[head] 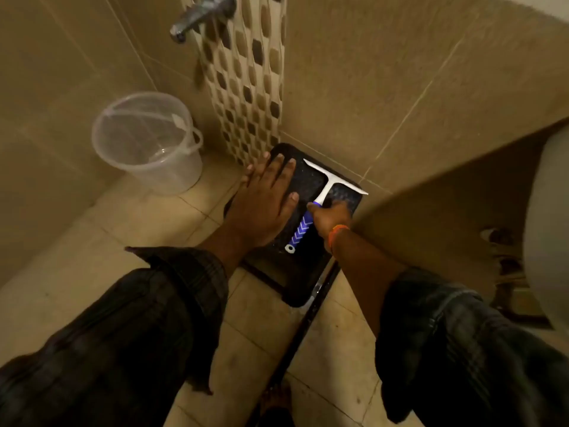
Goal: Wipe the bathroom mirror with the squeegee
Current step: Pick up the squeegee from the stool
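Observation:
A squeegee [320, 192] with a white blade and a blue-and-white patterned handle lies on a black stool [308, 180] in the bathroom corner. My right hand [331, 218] is at the upper part of the handle, its fingers on the grip just below the white neck. With fingers spread and straight, my left hand [264, 198] lies flat on the left side of the stool top. No mirror is in view.
A clear plastic bucket [147, 140] stands on the tiled floor to the left, under a metal tap [197, 16]. A beige counter slab [462, 195] juts out on the right, with a white basin [548, 226] beneath. Tiled walls meet behind the stool.

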